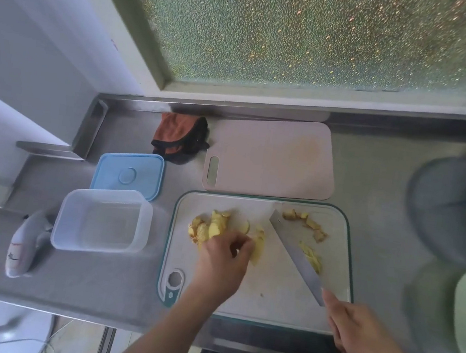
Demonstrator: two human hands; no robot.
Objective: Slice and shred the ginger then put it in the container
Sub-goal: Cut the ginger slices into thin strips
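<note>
Gripping: left hand (226, 252) curls its fingers over the ginger slices (213, 227) on the left of the white board (269, 299).
Right hand (359, 335): holds the knife (296, 251), blade flat on the board and pointing up-left.
Shreds (311, 256): small heap just beside the blade, right side.
Peels (307, 223): top right of the board.
Container (101, 219): clear, on the surface left of the board.
Lid (128, 174): blue, behind the container.
Pink board (270, 157): behind the white one.
</note>
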